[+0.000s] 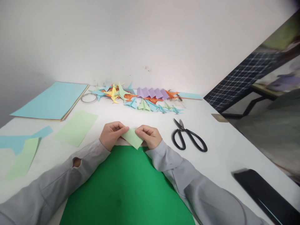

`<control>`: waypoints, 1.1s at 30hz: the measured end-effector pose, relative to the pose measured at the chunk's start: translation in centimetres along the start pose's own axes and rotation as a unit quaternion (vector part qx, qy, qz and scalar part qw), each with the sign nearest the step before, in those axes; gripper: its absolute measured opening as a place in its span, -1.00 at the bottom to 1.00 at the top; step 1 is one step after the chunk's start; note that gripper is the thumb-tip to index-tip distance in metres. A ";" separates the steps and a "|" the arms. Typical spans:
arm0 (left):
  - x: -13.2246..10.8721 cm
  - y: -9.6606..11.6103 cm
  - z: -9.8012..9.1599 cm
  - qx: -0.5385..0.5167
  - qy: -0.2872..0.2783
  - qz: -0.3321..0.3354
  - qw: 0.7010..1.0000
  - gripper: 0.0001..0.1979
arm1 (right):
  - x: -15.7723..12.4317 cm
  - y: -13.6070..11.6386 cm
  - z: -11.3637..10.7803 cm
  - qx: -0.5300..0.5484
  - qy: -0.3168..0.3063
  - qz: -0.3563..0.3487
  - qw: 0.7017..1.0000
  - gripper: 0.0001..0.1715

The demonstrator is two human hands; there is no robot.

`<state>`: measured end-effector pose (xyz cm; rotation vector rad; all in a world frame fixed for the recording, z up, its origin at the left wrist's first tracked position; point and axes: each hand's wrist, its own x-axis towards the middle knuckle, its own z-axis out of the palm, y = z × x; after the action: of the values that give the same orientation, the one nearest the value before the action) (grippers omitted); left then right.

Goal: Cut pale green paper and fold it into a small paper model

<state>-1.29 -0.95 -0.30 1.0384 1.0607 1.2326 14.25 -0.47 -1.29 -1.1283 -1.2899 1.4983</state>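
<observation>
I get soft, fairly even light, faint shadows on the table (222,150), a thin glint along the black object (264,193), and blur toward the right edge.

Matt, smooth paper makes the light-green piece (133,137) and the dark-green sheet (126,184) at six o'clock. The scissors (184,129) at four have metal blades (178,124), plastic-looking handles (203,150); sleeves (58,178), matt cloth.

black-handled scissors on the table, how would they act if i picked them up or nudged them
The black-handled scissors probably feel rigid, given their metal-looking blades. Those stand apart, so lifting may make them swing. Lying flat, they'd likely slide rather than roll.
</observation>
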 end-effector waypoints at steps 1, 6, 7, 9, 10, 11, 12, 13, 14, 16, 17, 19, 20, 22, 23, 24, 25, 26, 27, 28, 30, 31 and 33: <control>-0.1 0.1 0.0 0.018 -0.014 -0.008 1.000 -0.77 | 0.1 0.1 0.0 -0.008 -0.004 -0.026 1.000 -0.67; -0.7 0.8 0.4 0.103 -0.073 -0.041 0.991 -0.76 | 0.5 1.0 -0.2 -0.033 -0.056 -0.086 0.994 -0.64; -0.7 0.8 0.5 0.117 -0.081 -0.032 0.989 -0.76 | 0.5 1.1 -0.2 -0.031 -0.061 -0.080 0.994 -0.63; -0.7 0.8 0.4 0.147 -0.096 -0.017 0.984 -0.75 | 0.6 1.3 -0.2 -0.021 -0.066 -0.067 0.995 -0.60; -0.6 0.7 0.3 0.163 -0.102 -0.014 0.981 -0.75 | 0.6 1.3 -0.2 -0.013 -0.068 -0.060 0.996 -0.60; -0.6 0.6 0.2 0.178 -0.109 -0.014 0.978 -0.74 | 0.5 1.3 -0.2 -0.004 -0.073 -0.051 0.996 -0.60; -0.5 0.5 0.1 0.188 -0.113 -0.017 0.976 -0.74 | 0.5 1.2 -0.2 0.006 -0.075 -0.042 0.996 -0.61; -0.5 0.4 0.0 0.192 -0.115 -0.022 0.974 -0.73 | 0.4 1.0 -0.1 0.016 -0.075 -0.033 0.997 -0.62; -0.5 0.3 0.0 0.189 -0.113 -0.026 0.975 -0.72 | 0.3 0.9 -0.1 0.027 -0.071 -0.025 0.997 -0.63; -0.5 0.2 -0.1 0.176 -0.107 -0.025 0.978 -0.70 | 0.3 0.6 0.0 0.048 -0.062 -0.014 0.997 -0.63; -0.5 0.2 -0.1 0.170 -0.105 -0.020 0.980 -0.70 | 0.2 0.4 0.0 0.056 -0.056 -0.014 0.997 -0.62; -0.5 0.2 0.0 0.162 -0.100 -0.011 0.982 -0.70 | 0.3 0.2 -0.2 0.052 -0.043 -0.021 0.997 -0.61; -0.5 0.2 0.0 0.157 -0.091 -0.008 0.983 -0.70 | 0.3 0.1 -0.2 0.043 -0.037 -0.022 0.998 -0.60; -0.5 0.2 0.1 0.136 -0.057 -0.009 0.989 -0.70 | 0.4 -0.1 -0.3 0.024 -0.033 -0.015 0.999 -0.58; -0.4 0.2 0.1 0.122 -0.035 -0.007 0.992 -0.69 | 0.4 -0.1 -0.3 0.021 -0.040 -0.007 0.999 -0.56; -0.4 0.2 0.1 0.108 -0.018 -0.003 0.994 -0.69 | 0.5 -0.1 -0.2 0.021 -0.051 -0.002 0.998 -0.53; -0.4 0.3 0.1 0.096 -0.010 0.003 0.995 -0.68 | 0.5 0.0 -0.1 0.021 -0.065 -0.004 0.998 -0.52; -0.4 0.3 0.2 0.087 -0.012 0.009 0.996 -0.67 | 0.5 0.1 0.0 0.017 -0.077 -0.012 0.997 -0.53; -0.5 0.3 0.2 0.080 -0.021 0.015 0.996 -0.66 | 0.5 0.2 0.1 0.008 -0.088 -0.024 0.996 -0.56; -0.5 0.4 0.2 0.073 -0.035 0.019 0.997 -0.65 | 0.5 0.3 0.1 0.000 -0.096 -0.036 0.995 -0.58; -0.6 0.4 0.2 0.059 -0.057 0.017 0.996 -0.63 | 0.6 0.6 0.1 -0.014 -0.098 -0.052 0.994 -0.59; -0.6 0.5 0.3 0.054 -0.064 0.011 0.996 -0.63 | 0.6 0.7 0.1 -0.021 -0.096 -0.055 0.994 -0.58; -0.6 0.5 0.3 0.052 -0.084 -0.012 0.995 -0.62 | 0.6 0.8 -0.1 -0.034 -0.090 -0.059 0.994 -0.58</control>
<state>-1.14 -1.54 0.30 1.1847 1.0122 1.0589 14.18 0.04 -2.14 -0.9574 -1.5148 1.5046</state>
